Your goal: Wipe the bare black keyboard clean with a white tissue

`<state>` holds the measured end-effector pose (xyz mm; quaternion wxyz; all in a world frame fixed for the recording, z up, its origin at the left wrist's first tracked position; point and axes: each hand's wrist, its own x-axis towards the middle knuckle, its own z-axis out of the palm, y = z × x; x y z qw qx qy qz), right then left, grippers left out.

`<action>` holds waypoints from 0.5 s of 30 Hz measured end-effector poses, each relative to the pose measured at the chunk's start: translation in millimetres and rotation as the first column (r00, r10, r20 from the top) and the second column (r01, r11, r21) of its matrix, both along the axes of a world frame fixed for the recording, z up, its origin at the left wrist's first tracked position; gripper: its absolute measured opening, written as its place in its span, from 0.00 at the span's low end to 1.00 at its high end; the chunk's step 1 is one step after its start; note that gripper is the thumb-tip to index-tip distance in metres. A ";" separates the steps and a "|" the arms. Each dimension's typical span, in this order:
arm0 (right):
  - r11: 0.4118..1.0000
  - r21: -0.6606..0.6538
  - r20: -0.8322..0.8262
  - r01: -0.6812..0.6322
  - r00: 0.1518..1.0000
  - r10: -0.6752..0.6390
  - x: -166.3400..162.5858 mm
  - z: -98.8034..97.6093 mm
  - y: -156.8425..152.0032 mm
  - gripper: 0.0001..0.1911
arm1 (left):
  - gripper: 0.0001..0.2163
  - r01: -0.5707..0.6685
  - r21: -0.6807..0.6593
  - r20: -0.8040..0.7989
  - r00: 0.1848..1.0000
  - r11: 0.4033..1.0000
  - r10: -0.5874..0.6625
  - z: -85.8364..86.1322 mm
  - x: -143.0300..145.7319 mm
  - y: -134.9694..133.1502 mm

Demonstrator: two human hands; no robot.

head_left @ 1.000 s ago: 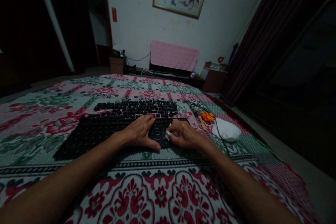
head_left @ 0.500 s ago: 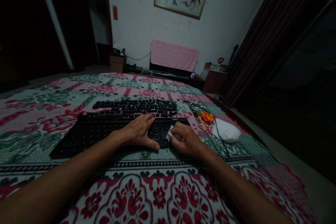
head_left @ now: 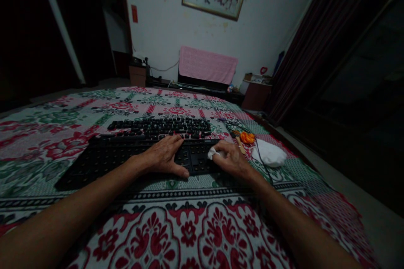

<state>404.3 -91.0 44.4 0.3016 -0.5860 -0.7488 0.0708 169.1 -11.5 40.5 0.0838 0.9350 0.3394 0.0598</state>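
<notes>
A black keyboard base with its keys off (head_left: pixel 104 160) lies on the flowered bedspread (head_left: pixel 176 235). Behind it sits a heap of loose black keycaps (head_left: pixel 160 127). My left hand (head_left: pixel 164 156) rests flat on the base with its fingers spread, holding it down. My right hand (head_left: pixel 232 159) is closed on a small white wad (head_left: pixel 212 153) and presses it against the base's right end.
To the right lie an orange object (head_left: pixel 247 137), a small wooden stick (head_left: pixel 241 146), a black cable (head_left: pixel 232 126) and a white pad (head_left: pixel 269 153). The bed's right edge drops to the floor. A pink-covered cabinet (head_left: pixel 206 65) stands at the far wall.
My right hand with the white wad has slid to the right along the keyboard base. My left hand has stayed in place. The view has shifted slightly.
</notes>
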 end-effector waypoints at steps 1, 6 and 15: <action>1.000 0.021 -0.004 -0.008 1.000 0.008 0.1 -0.8 -0.1 0.06 | 0.52 -0.002 0.001 -0.004 1.000 1.000 0.002 0.5 0.1 -0.4; 0.973 0.104 0.162 -0.207 0.969 0.189 -12.9 -7.1 -1.0 0.07 | 0.54 -0.012 0.000 -0.016 1.000 1.000 0.012 3.3 1.6 -3.0; 0.969 0.053 0.218 -0.241 0.950 0.225 -15.8 -5.6 -0.4 0.05 | 0.54 -0.009 0.008 -0.033 0.999 1.000 0.010 0.5 0.7 -1.2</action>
